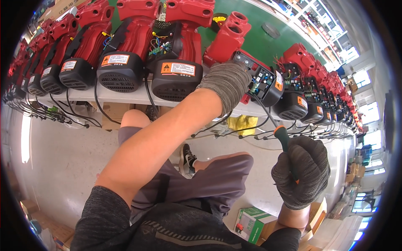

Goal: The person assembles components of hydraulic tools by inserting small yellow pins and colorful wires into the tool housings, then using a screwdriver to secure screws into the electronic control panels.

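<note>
My right hand (302,171), in a dark knit glove, is closed round the green and orange handle of a screwdriver (282,137). Its thin shaft slants up and left, and the tip reaches the near edge of an exposed circuit board (264,80). That board sits in the black box of a red pump (228,37), whose flanged end points away from me. Gloved in the same knit, my left hand (230,79) lies against the left side of this pump, beside the box. Its fingers are mostly hidden, so their grip does not show.
More red pumps with black end caps (173,79) line the bench (138,98) on both sides, some with wiring exposed. Black power cords (98,106) hang off its front edge. Yellow material (243,124) lies beneath. A green and white carton (251,224) stands near my right arm.
</note>
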